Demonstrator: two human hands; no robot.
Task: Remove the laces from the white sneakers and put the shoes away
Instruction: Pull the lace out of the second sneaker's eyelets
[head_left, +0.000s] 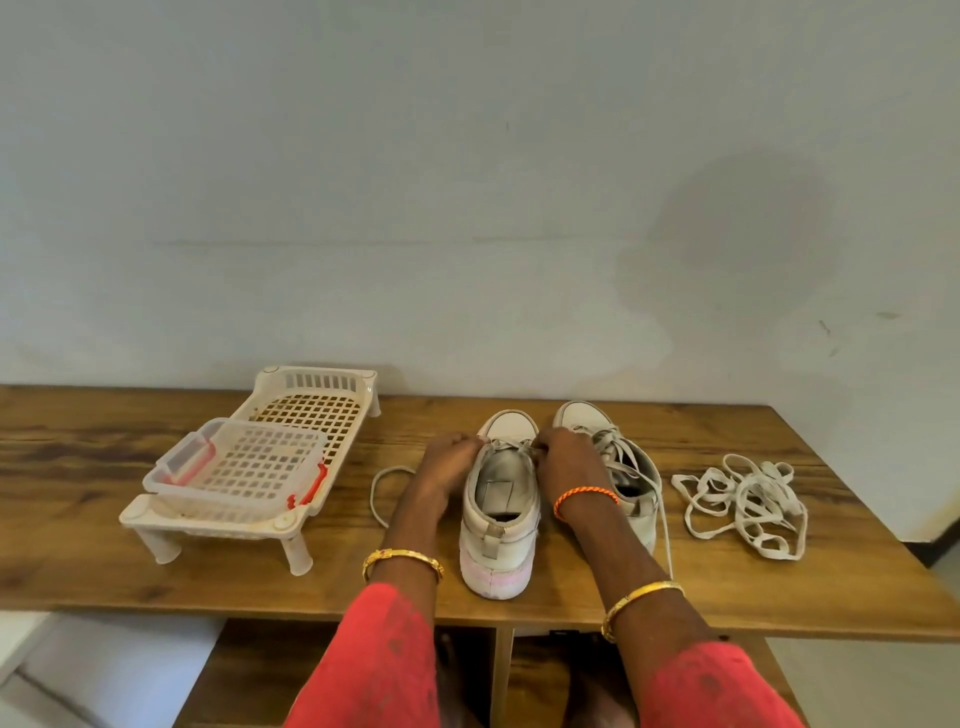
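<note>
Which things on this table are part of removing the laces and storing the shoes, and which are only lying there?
Part of the job:
near sneaker, left hand and right hand at its lace
far sneaker, still laced
white rack, a likely place for shoes

Only lying there:
heap of loose laces
clear lidded box on the rack

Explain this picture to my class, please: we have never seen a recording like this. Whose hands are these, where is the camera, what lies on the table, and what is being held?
No machine here: a person wears one camera on the head, looking down at their own hands. On the brown wooden table stand two white sneakers. The left hand and right hand each pinch the lace near the toe of the nearer white sneaker. The second white sneaker, beside it on the right, is still laced. A loose pile of white laces lies further right. On the left stands a white plastic lattice rack with a clear plastic basket on it.
</note>
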